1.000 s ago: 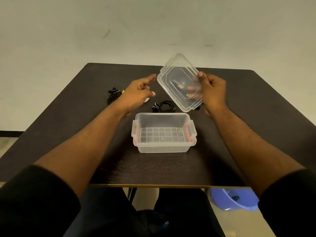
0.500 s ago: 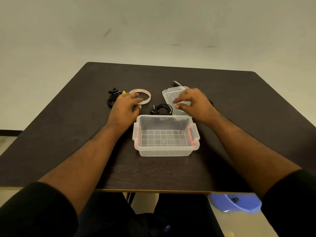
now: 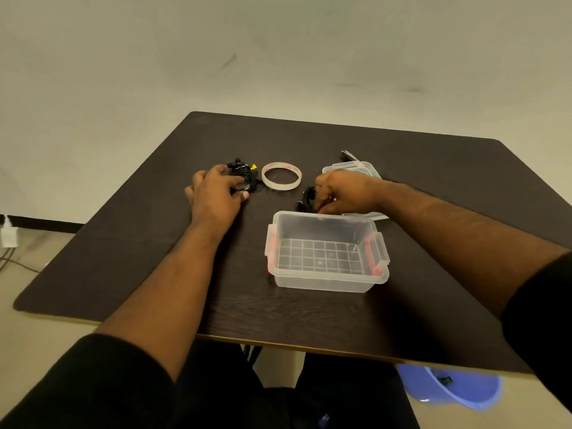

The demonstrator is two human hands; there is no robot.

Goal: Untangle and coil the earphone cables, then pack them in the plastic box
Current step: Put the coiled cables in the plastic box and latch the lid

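Note:
A clear plastic box [image 3: 328, 275] with red latches stands open on the dark table [image 3: 130, 243]. Its clear lid [image 3: 356, 168] lies flat behind it, partly under my right arm. My left hand [image 3: 213, 196] rests on a tangled black earphone bundle [image 3: 244, 174] at the left, fingers curled over its near side. My right hand [image 3: 340, 190] pinches a second black earphone coil [image 3: 308, 196] just behind the box; most of that coil is hidden by my fingers.
A roll of clear tape [image 3: 281, 176] lies between the two earphone bundles. A small dark tool [image 3: 348, 155] pokes out behind the lid. A blue bucket [image 3: 455, 388] sits on the floor under the table's right front edge. A white plug and cable [image 3: 7, 235] are at the left wall.
The lid went from my raised right hand down onto the table. My right hand then moved left onto the middle earphone coil, and my left hand moved left onto the other bundle.

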